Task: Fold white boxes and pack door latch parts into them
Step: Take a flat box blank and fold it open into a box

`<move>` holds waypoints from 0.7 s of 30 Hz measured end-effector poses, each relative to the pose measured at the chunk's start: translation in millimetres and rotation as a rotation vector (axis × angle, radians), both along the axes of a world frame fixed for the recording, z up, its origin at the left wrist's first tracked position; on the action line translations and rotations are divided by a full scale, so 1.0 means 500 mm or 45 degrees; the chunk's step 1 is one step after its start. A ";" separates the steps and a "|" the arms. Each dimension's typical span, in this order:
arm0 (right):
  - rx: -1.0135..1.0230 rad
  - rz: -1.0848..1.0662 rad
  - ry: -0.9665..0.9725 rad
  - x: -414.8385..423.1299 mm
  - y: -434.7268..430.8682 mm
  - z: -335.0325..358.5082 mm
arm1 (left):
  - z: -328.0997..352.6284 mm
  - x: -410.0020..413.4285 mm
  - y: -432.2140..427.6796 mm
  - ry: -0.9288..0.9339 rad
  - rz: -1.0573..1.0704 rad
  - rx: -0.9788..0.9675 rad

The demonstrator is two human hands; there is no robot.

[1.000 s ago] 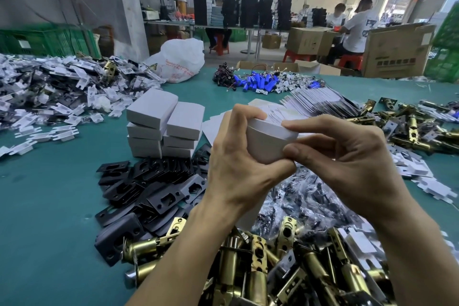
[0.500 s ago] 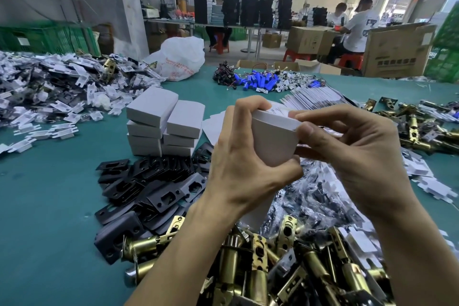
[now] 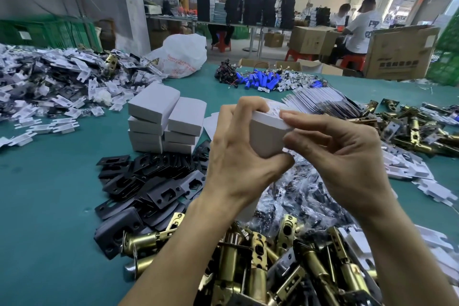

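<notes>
A small white box is held upright above the table between both hands. My left hand grips its left side, fingers curled over the top end and thumb under it. My right hand pinches the top right edge with fingertips pressing the end flap down. Brass door latches lie heaped below my forearms. Black strike plates are piled to the left. Clear bags of dark small parts sit under the hands. Finished white boxes are stacked further left.
The green table carries white plastic pieces at far left, flat box blanks behind the hands, blue cells, more brass latches at right, and a white bag. People work among cardboard cartons beyond.
The open, rounded top of the box has been pressed flat and closed. My right fingertips moved onto the top edge and my left fingers curled over the end.
</notes>
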State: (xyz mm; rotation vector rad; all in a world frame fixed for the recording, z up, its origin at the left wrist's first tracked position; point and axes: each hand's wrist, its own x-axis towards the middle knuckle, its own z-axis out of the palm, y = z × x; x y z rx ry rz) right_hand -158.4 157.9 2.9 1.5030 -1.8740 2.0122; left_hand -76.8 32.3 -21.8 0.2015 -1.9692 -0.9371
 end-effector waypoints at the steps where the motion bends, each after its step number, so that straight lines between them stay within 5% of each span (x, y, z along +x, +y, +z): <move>1: 0.005 0.023 0.002 -0.001 0.000 -0.001 | 0.001 0.000 -0.002 0.002 0.002 0.010; 9: -0.007 0.231 -0.287 -0.008 0.022 0.010 | 0.011 0.006 0.002 0.027 -0.082 0.028; 21: -0.005 -0.069 -0.094 0.001 0.016 0.013 | -0.005 -0.001 -0.006 -0.057 -0.044 -0.075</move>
